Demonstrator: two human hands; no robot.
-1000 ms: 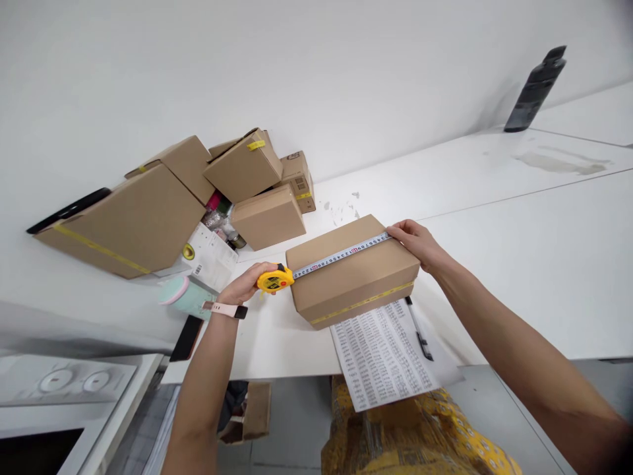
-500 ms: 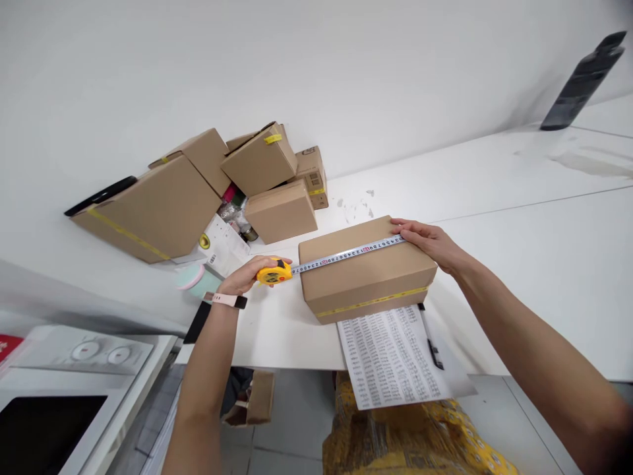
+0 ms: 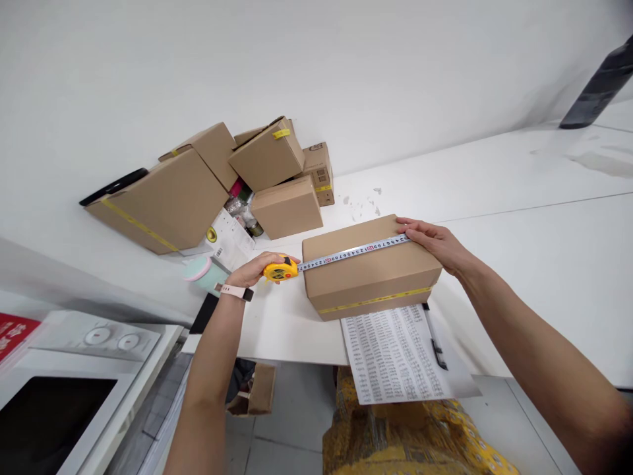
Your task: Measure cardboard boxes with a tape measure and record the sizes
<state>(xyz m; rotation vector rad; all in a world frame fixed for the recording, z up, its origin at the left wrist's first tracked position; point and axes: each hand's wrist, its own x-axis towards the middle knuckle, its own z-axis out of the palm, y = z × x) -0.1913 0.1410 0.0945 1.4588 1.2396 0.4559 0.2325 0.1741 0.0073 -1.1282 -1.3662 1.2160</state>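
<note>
A yellow tape measure (image 3: 281, 269) is gripped in my left hand (image 3: 251, 269), just off the left end of a closed cardboard box (image 3: 370, 274). Its pale metal blade (image 3: 353, 253) lies lengthwise across the box top, numbers facing up. At the far right end of the box, my right hand (image 3: 440, 244) holds the blade's tip down with the thumb, its other fingers resting on the box's edge. The tip itself is hidden under that hand. Yellow tape runs along the near side of the box. Under its front edge lies a printed sheet (image 3: 386, 356) with a black pen (image 3: 436, 343) on it.
Several cardboard boxes (image 3: 267, 158) are piled against the wall at the left, beside small jars, a white carton (image 3: 230, 241) and a mint cup (image 3: 205, 272). A microwave (image 3: 74, 396) stands lower left. A dark bottle (image 3: 596, 92) is at the far right.
My view has turned left, so everything sits further right in it. The tape case has drawn slightly away from the box's left end, and my right fingers have stretched over the box's far edge.
</note>
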